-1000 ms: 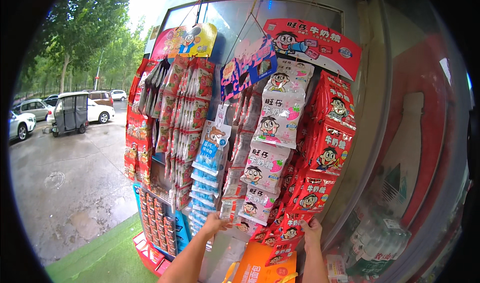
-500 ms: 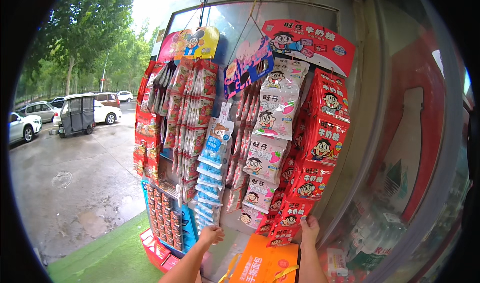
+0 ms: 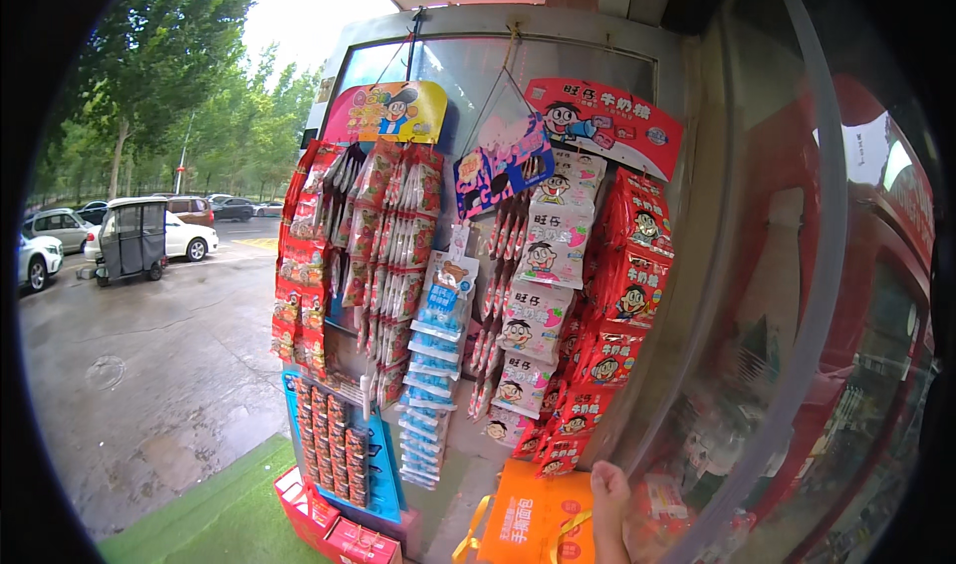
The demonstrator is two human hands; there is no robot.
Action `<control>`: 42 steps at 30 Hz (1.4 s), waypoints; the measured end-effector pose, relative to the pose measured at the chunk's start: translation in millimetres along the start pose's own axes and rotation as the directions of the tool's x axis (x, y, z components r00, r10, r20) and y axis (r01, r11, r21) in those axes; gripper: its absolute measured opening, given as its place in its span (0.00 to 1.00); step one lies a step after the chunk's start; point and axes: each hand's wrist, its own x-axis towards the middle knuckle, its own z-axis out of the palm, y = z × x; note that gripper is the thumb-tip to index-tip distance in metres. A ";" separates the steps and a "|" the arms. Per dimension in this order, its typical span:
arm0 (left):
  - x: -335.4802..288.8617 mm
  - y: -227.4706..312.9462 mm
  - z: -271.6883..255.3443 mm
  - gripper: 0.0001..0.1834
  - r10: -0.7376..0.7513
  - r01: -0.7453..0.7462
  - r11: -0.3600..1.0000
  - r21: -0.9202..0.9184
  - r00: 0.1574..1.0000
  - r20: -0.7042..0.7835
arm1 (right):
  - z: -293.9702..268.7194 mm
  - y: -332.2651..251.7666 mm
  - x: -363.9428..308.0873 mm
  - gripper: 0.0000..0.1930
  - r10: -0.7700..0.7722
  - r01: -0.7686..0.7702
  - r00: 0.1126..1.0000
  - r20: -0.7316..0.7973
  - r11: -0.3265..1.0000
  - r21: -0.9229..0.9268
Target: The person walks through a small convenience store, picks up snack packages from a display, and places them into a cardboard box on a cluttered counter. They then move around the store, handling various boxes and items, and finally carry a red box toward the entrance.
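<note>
My right hand (image 3: pixel 609 492) is at the lower right, its fingers curled in; whether anything is between them is hidden. It is just right of the lowest pack on a hanging strip of red candy packets (image 3: pixel 625 287) and beside an orange box (image 3: pixel 538 512) with yellow ribbon handles. My left hand is out of view. Left of the red strip hang white and pink candy packets (image 3: pixel 534 315). A strip of blue and white packets (image 3: pixel 435 350) and bunches of red and green packets (image 3: pixel 398 235) hang further left.
Behind the packets stands a metal-framed door (image 3: pixel 478 56). A clear plastic curtain (image 3: pixel 812 265) is on the right. Low on the left are a blue display card (image 3: pixel 383 469) and red boxes (image 3: pixel 349 536) beside green matting (image 3: pixel 214 509). A covered three-wheeler (image 3: pixel 132 240) and cars stand outside.
My left hand has left the view. The right hand has come down, away from the red packets it was touching. The view has shifted, so the display sits lower in the picture.
</note>
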 end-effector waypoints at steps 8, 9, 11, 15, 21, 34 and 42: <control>-138.6 16.0 71.8 0.08 -0.061 0.064 0.998 -0.005 0.973 0.223 | -71.7 -20.5 -214.8 0.04 0.152 -0.130 0.983 0.105 0.973 -0.190; -149.6 26.2 82.2 0.07 -0.110 0.124 0.991 -0.045 0.964 0.242 | -88.0 -13.9 -242.0 0.05 0.210 -0.180 0.972 0.108 0.955 -0.234; -160.6 44.1 97.4 0.07 -0.093 0.099 0.995 -0.004 0.947 0.309 | -107.5 -15.0 -284.6 0.08 0.397 -0.363 0.901 0.174 0.910 -0.200; -185.6 42.4 146.5 0.06 -0.066 0.067 0.998 0.016 0.842 0.535 | -145.7 -52.9 -344.1 0.13 0.594 -0.448 0.754 0.281 0.777 -0.442; -210.6 54.0 251.7 0.12 0.082 -0.099 0.994 -0.037 0.500 0.862 | -243.1 -101.3 -411.8 0.16 0.810 -0.601 0.499 0.307 0.579 -0.550; -237.5 87.9 456.3 0.31 -0.022 -0.116 0.993 0.024 0.012 1.000 | -404.6 -213.5 -495.6 0.18 0.728 -0.480 0.589 0.352 0.665 -0.573; -240.8 64.4 559.9 0.37 0.291 -0.248 0.952 -0.176 0.566 0.772 | -504.5 -253.2 -525.7 0.21 0.722 -0.656 0.673 0.160 0.683 -0.321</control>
